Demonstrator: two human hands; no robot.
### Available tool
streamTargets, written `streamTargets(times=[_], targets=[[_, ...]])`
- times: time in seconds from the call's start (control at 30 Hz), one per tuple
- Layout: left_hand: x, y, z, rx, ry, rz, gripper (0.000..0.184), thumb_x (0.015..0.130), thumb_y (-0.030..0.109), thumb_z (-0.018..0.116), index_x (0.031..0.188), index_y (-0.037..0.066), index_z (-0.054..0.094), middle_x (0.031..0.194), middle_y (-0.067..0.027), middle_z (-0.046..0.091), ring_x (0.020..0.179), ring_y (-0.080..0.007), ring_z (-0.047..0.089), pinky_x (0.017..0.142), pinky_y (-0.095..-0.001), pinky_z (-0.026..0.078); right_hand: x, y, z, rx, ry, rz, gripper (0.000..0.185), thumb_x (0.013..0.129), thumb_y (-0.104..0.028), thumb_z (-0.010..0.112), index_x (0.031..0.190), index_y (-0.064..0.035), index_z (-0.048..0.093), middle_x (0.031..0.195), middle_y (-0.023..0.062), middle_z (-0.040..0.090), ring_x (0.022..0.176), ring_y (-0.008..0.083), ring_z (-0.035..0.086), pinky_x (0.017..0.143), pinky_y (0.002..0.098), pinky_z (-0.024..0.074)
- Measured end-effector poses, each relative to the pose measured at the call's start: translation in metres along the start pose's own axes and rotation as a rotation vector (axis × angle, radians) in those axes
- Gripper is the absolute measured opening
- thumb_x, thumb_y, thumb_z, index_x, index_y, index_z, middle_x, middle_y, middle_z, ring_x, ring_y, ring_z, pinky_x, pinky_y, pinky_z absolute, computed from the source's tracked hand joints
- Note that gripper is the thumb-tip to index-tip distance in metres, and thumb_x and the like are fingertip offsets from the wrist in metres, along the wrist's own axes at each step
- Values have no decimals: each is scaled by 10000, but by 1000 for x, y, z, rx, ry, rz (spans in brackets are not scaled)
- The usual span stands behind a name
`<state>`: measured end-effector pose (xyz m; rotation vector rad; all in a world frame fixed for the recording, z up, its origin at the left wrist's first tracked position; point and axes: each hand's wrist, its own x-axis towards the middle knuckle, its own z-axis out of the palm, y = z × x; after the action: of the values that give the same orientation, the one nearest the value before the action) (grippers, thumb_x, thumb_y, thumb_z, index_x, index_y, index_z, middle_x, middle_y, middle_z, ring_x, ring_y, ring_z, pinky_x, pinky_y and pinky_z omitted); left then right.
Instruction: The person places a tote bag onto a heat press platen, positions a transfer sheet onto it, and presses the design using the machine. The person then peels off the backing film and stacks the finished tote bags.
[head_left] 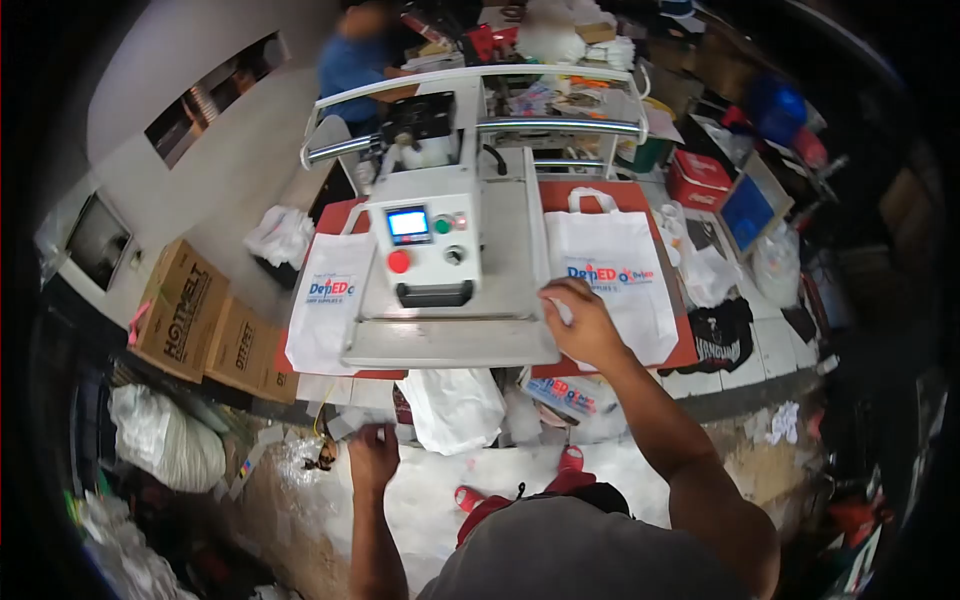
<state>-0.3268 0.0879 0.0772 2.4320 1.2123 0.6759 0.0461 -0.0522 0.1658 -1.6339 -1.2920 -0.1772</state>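
Observation:
A white heat press [426, 230] with a lit screen and a red and a green button stands in the middle. Under its grey plate [450, 342], on the left red platen, lies a white bag [325, 310] with a printed logo, partly covered. Another printed white bag [615, 300] lies flat on the right platen [672, 270]. My right hand [580, 322] is over this bag's left edge beside the plate, its fingers curled; whether they hold anything is hidden. My left hand [374, 455] hangs low, its fingers curled in, near a white bag [452, 408] below the press.
Cardboard boxes [180, 312] stand at the left by a stuffed white sack [165, 437]. A red cooler [699, 180] and a blue framed screen [752, 212] are at the right. Beyond the press, a person in blue [352, 70] is near a cluttered table.

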Motion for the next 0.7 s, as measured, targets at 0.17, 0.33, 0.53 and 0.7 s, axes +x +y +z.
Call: streamTargets(times=[0.17, 0.33, 0.53, 0.7], targets=[[-104, -131, 1, -109, -69, -172, 118, 825, 91, 623, 792, 11, 704, 777, -207, 675, 710, -367, 662, 668, -438, 528, 19, -33, 55, -177, -11, -92, 144, 845, -107, 623, 945, -3, 636, 990, 157, 637, 960, 358, 585, 867, 419, 483], [-160, -226, 5, -104, -141, -229, 131, 814, 87, 607, 773, 11, 706, 796, -199, 693, 746, -362, 679, 708, -425, 543, 17, -7, 67, -453, -84, 12, 164, 830, -174, 612, 896, -27, 646, 878, 167, 661, 878, 373, 623, 825, 457, 478], [-139, -261, 17, -167, -221, -279, 132, 820, 94, 613, 789, 25, 721, 815, -165, 712, 796, -302, 704, 749, -383, 547, 7, 16, 37, -720, -113, 174, 174, 791, -210, 555, 791, -50, 624, 746, 173, 651, 747, 378, 643, 740, 515, 476], [-70, -268, 16, -167, -251, -214, 128, 823, 94, 617, 811, 10, 713, 805, -181, 705, 773, -310, 699, 721, -388, 545, -4, 36, 9, -870, 23, 265, 175, 782, -197, 560, 796, -34, 620, 733, 212, 631, 770, 383, 624, 752, 513, 465]])
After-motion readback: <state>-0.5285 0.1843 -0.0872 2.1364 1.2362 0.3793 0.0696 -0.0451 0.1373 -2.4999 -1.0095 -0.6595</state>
